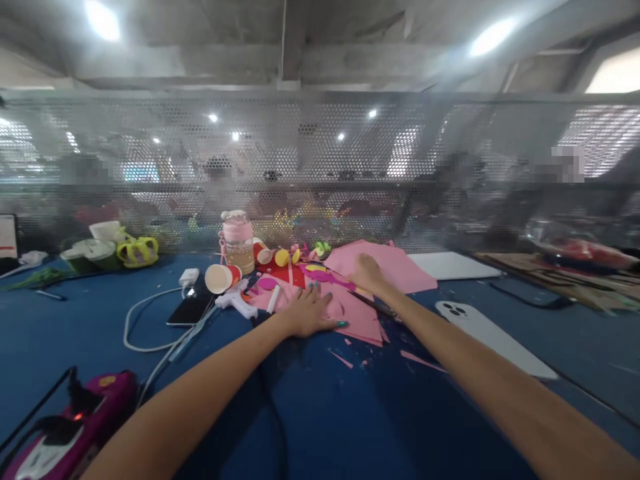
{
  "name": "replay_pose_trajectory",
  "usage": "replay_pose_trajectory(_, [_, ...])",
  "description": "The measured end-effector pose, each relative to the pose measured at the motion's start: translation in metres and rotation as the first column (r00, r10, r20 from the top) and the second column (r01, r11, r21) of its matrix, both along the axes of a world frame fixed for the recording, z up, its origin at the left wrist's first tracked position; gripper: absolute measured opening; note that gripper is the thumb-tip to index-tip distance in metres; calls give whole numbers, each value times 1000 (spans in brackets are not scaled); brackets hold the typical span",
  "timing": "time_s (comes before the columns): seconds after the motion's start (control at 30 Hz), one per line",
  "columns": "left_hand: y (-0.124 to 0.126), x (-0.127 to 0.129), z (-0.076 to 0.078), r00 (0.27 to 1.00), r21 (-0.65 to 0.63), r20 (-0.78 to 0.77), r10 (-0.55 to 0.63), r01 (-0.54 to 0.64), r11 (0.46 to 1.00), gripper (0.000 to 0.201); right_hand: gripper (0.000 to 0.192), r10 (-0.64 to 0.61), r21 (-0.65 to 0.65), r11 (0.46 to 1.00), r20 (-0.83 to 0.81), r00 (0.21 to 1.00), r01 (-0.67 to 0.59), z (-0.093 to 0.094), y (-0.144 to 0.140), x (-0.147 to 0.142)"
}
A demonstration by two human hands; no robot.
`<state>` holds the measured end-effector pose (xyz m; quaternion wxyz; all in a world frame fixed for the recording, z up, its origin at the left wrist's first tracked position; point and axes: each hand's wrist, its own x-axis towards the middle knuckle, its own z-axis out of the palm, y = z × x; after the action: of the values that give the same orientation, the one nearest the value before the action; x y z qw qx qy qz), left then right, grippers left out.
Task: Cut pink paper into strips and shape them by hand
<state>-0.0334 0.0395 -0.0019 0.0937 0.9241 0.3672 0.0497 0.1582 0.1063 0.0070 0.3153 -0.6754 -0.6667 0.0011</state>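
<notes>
Hands pressed pink paper [350, 313]: left hand [310, 312] flat, fingers spread; right hand [367, 272] beyond it, grip state unclear; scissors [373, 305] between.

Ceiling: bare grey concrete ceiling [310, 40] with beams, seen blurred.
Light: bright white ceiling lamps [103, 20], one at upper left and one at upper right; smaller spots glow through the screen.
Window: pale bright window opening [617, 73] at the far upper right.
Partition: grey perforated metal mesh screen [320, 167] running across the far edge of the worktop; blurred figures sit behind it.
Worktop: wide dark blue worktop [340, 420] filling the lower half of the view.
</notes>
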Motion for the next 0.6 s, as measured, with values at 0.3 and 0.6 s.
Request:
replay_pose_trajectory(0.3, [-5, 2, 3, 996, -24, -57, 69, -70, 997, 82, 9, 64, -53, 996, -36, 997, -66, -9, 8, -2])
replay_pose_trajectory(0.6, [-2, -2, 2, 997, -32, 13, 80, -79, 996, 67, 16, -37, 134, 988, -238, 971, 71, 29, 2, 6])
